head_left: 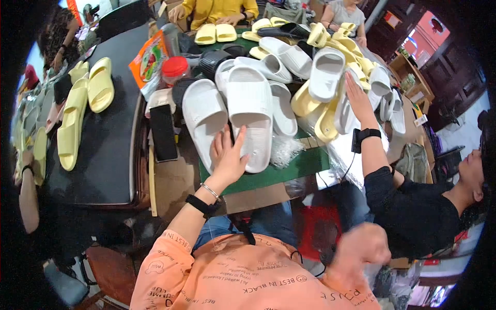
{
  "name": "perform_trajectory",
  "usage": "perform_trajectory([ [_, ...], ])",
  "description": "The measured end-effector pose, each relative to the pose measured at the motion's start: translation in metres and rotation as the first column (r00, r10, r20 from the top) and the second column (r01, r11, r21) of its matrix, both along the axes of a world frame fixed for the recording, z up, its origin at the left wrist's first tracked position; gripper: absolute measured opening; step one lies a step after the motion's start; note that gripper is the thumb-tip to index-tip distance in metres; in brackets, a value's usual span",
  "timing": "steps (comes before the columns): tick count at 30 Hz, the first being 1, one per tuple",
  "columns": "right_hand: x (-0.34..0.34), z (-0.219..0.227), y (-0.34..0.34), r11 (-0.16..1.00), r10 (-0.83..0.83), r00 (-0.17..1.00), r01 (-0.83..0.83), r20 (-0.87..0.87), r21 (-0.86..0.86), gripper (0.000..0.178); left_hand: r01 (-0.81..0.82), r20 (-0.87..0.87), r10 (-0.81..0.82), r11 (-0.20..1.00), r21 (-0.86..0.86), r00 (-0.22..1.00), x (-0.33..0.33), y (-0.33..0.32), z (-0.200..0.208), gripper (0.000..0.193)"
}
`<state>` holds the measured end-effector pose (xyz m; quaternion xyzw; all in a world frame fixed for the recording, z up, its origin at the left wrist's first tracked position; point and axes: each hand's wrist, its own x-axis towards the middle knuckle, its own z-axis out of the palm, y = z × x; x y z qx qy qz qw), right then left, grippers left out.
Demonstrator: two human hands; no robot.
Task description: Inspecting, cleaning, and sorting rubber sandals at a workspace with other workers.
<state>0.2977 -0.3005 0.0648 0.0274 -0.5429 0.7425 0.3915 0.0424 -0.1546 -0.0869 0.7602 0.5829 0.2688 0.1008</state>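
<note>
My left hand (228,157) lies across the heel ends of a pair of white slides, the left slide (205,116) and the right slide (250,101). Its fingers are spread over their footbeds, and it wears a bangle and a black wristband. Both slides lie side by side, toes pointing away from me, above a green mat (305,166). At the lower right, away from the table, my right hand (369,244) is raised and smeared by motion; its fingers cannot be made out. Clear crumpled plastic (285,151) sits just right of the pair.
White and yellow slides (326,75) are heaped across the far table. A co-worker's hand (359,95) touches slides at right. A red-lidded jar (175,70), an orange packet (150,59) and a phone (164,133) lie left. Yellow slides (73,124) rest on a black table (116,134).
</note>
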Motion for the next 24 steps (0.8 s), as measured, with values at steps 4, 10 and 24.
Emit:
perform_trajectory([
  [4,-0.056,-0.005,0.059,0.914,-0.366,0.667,0.389,0.649,0.115,0.023,-0.006,0.184,0.008,1.0,-0.014,0.983,-0.015,-0.007,0.013,0.052],
  [10,-0.101,-0.054,0.141,0.813,-0.431,0.688,0.577,0.584,-0.08,0.023,0.232,0.826,0.025,0.954,-0.187,0.563,-0.032,-0.026,0.046,0.028],
  [24,-0.152,-0.096,0.134,0.659,-0.446,0.63,0.712,0.636,-0.244,0.018,0.242,0.975,0.143,0.953,-0.181,0.169,-0.017,-0.018,0.054,0.029],
])
